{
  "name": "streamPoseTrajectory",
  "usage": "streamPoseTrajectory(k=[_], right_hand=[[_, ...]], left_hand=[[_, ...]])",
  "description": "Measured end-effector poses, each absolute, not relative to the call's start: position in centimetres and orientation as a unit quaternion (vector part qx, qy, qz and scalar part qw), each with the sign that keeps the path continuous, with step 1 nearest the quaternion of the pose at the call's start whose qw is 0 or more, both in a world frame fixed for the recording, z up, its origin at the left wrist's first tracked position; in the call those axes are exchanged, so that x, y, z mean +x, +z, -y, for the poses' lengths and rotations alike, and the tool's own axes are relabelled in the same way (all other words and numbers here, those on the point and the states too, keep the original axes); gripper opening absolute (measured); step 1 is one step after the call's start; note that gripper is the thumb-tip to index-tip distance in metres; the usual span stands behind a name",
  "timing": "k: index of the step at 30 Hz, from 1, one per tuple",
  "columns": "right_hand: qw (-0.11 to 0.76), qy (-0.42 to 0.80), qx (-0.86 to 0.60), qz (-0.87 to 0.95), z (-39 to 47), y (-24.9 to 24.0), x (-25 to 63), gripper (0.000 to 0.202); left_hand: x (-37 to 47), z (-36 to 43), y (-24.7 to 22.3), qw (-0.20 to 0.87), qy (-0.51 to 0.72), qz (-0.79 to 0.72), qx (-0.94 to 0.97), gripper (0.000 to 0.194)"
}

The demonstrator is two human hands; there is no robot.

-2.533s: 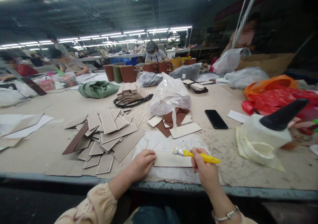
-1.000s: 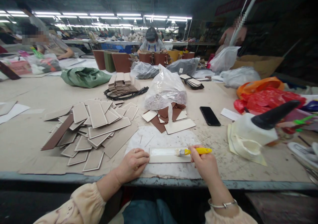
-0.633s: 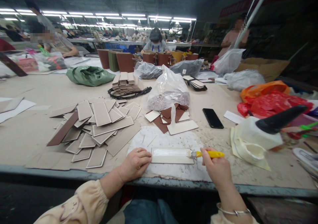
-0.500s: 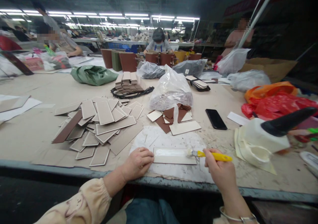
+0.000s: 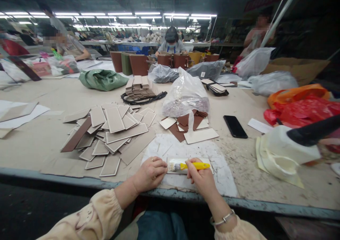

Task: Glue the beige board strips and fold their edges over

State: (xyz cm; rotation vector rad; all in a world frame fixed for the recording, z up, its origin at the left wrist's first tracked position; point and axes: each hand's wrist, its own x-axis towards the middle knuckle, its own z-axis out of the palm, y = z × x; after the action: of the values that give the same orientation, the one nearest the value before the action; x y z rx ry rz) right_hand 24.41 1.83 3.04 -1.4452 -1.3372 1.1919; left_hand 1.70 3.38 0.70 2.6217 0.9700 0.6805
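A pale rectangular panel point(image 5: 174, 160) lies flat on a white sheet point(image 5: 224, 174) near the table's front edge. My left hand point(image 5: 151, 173) is closed at the panel's left end, its fingertips holding that edge. In my right hand point(image 5: 200, 178) is a paintbrush point(image 5: 202, 166) with a yellow handle, gripped between thumb and fingers. Its bristles touch the left part of the panel, where the surface looks wet and whitish. Part of the panel's lower right side is hidden behind my right hand.
Left of the sheet is a loose pile of beige panels point(image 5: 114, 120). Behind it stand brown and white pieces and a clear plastic bag point(image 5: 184, 91). To the right are a black phone point(image 5: 235, 126) and a white plastic container point(image 5: 294, 149). Co-workers sit and stand farther back.
My right hand has moved the brush leftward along the panel, from its right part to its left end. My left hand stays at the panel's left edge. The view has shifted slightly.
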Motion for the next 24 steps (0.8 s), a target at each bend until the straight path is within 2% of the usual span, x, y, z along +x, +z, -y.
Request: streamPoseTrajectory(k=[12,24], right_hand=[[0.352,0.314,-0.655,0.591,-1.5,4.1,30.5,0.034],[0.318,0.229,-0.703,0.593,-1.3,4.4,34.3,0.035]], left_hand=[[1.7,-3.4,0.9,0.129,0.227,-0.338,0.904,0.019],[1.8,-3.5,0.8,0.127,0.239,-0.335,0.902,0.017]])
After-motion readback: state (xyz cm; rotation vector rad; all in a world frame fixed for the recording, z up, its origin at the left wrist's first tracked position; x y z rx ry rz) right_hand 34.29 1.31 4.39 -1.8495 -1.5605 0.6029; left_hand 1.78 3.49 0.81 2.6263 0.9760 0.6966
